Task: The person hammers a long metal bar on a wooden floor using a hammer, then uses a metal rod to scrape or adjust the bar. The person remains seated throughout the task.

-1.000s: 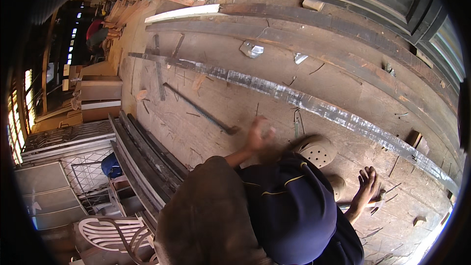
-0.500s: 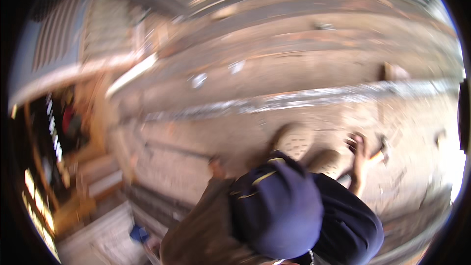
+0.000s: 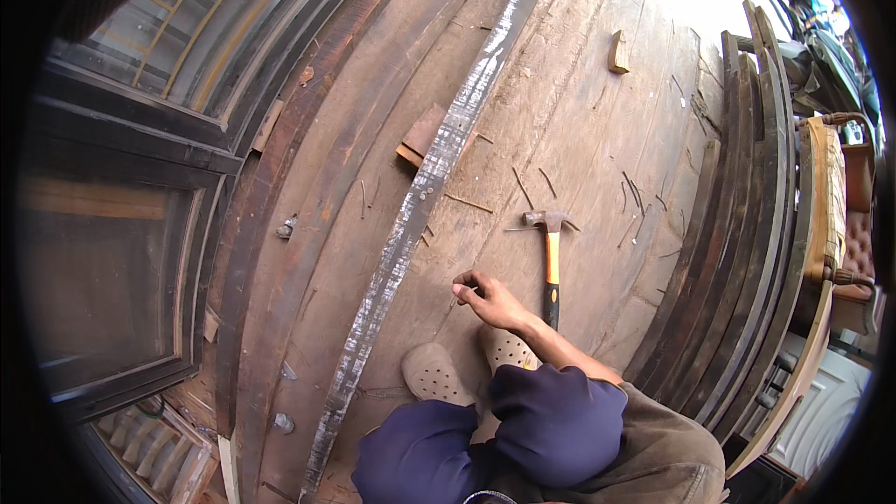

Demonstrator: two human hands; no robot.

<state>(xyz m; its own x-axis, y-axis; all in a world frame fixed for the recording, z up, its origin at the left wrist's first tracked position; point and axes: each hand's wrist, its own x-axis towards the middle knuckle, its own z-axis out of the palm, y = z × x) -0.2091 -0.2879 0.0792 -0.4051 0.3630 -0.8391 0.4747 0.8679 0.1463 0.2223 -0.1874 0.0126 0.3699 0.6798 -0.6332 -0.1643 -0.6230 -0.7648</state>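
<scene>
My right hand [image 3: 489, 301] hovers over the wooden floor, fingers curled and thumb near the index finger. Whatever it may pinch is too small to make out. Just right of it lies a claw hammer [image 3: 553, 259] with a yellow and black handle, its head pointing away from me; my forearm passes close to the handle's end. Left of the hand runs a long dark wooden beam [image 3: 397, 235] streaked with white. Several nails, among them a bent nail [image 3: 522, 187], lie scattered beyond the hammer. My left hand does not show.
Clogs [image 3: 435, 373] are on my feet. Dark planks [image 3: 737, 224] are stacked at right, beside a wooden chair [image 3: 854, 233]. A dark framed window panel [image 3: 112, 261] stands at left. Wood blocks, such as a small block [image 3: 618, 52], lie farther off; a motorbike [image 3: 812, 28] is at far right.
The view has swung round, so the streaked beam now runs diagonally. My left hand, earlier by a thin bar, has left the view. The hammer still lies beside my right hand.
</scene>
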